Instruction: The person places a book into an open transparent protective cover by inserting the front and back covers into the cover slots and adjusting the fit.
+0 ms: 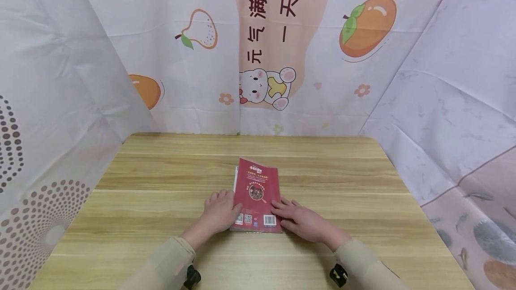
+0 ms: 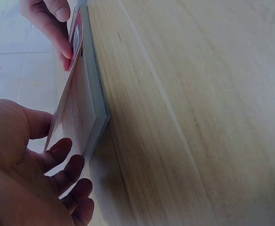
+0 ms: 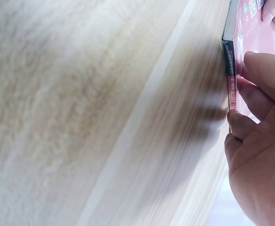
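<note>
A red book (image 1: 256,198) lies on the wooden table with its barcode side up. Its cover (image 2: 64,101) stands lifted away from the page block (image 2: 94,89) along the left side, seen in the left wrist view. My left hand (image 1: 219,211) pinches that raised cover edge, the thumb on the outer face and the fingers at the inner face. On the other side, my right hand (image 1: 301,220) rests along the right edge, its fingers touching the cover and the spine (image 3: 231,77).
The wooden table (image 1: 346,182) extends around the book on all sides. Printed curtains (image 1: 193,79) hang behind the table and at both sides. A black wrist device (image 1: 338,275) shows below the right sleeve, and another (image 1: 192,276) below the left.
</note>
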Demonstrator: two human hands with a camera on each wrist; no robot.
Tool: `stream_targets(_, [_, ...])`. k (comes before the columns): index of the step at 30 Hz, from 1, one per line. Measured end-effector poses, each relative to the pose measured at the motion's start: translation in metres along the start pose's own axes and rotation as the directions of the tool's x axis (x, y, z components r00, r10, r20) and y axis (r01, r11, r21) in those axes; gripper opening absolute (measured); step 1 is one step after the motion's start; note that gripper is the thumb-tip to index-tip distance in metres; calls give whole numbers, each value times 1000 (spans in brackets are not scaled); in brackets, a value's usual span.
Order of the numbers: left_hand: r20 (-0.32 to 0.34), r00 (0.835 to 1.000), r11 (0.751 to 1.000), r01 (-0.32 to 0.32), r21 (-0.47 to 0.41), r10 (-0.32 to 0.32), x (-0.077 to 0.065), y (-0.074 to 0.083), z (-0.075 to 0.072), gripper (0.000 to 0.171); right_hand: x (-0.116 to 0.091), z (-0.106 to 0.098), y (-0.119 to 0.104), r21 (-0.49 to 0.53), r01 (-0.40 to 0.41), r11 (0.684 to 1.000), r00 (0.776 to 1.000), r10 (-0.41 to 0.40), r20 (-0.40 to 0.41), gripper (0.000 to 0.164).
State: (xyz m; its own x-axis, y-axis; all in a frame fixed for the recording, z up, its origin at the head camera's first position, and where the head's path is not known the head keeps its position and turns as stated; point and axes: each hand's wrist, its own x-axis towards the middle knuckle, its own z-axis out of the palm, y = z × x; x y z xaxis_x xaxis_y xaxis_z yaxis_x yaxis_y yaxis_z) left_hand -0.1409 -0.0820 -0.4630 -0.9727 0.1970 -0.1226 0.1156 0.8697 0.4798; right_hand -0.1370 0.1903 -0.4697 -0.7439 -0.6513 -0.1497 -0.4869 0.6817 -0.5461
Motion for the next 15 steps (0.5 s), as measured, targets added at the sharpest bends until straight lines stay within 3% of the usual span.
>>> stream_targets(10, [-24,1000,1000,-5,20,5,1,-3,3,46,1,-3,1,-7,-5,1000,1000,5,2,42])
stream_targets(15, [-86,996,999,-13,51,17,3,-6,4,65,1,-3,0,-20,13,1000,1000,-14,-15,41])
